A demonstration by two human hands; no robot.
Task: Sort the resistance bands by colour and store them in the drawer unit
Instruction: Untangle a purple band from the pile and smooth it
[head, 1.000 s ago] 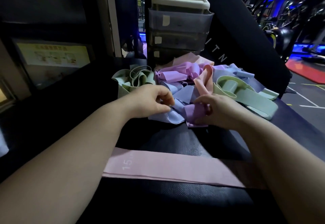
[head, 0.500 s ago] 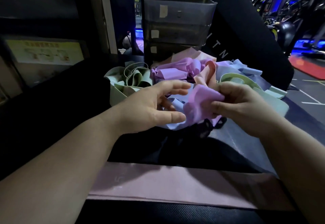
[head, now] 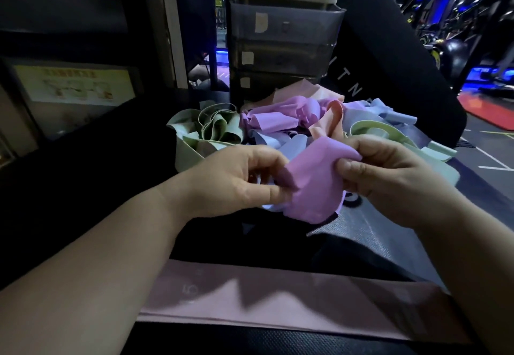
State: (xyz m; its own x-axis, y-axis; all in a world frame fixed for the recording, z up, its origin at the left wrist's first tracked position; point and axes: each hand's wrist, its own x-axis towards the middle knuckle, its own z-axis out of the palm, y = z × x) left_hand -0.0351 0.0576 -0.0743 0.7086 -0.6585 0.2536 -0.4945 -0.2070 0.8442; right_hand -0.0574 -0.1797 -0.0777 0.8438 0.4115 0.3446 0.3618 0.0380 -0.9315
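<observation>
A crumpled purple band [head: 314, 182] hangs between both hands above the dark surface. My left hand [head: 236, 179] pinches its left edge and my right hand [head: 389, 179] grips its right side. Behind them lies a mixed pile: olive-green bands [head: 214, 129] on the left, more purple bands [head: 275, 116] in the middle, a peach band [head: 331, 123], blue bands [head: 389, 112] and pale green bands [head: 370, 129] on the right. The grey drawer unit [head: 286, 37] stands behind the pile, its drawers shut. A flat pink band [head: 278, 301] lies spread out nearest me.
The work surface is a dark padded bench [head: 250, 243]. A black slanted pad [head: 389, 76] rises at the right behind the pile. A poster [head: 75, 84] hangs at the left. Gym machines and a red floor mat [head: 489, 109] show at the far right.
My right hand has lifted the purple band off the pile toward me. My left hand opened, then took hold of the band's left edge. The view has moved closer.
</observation>
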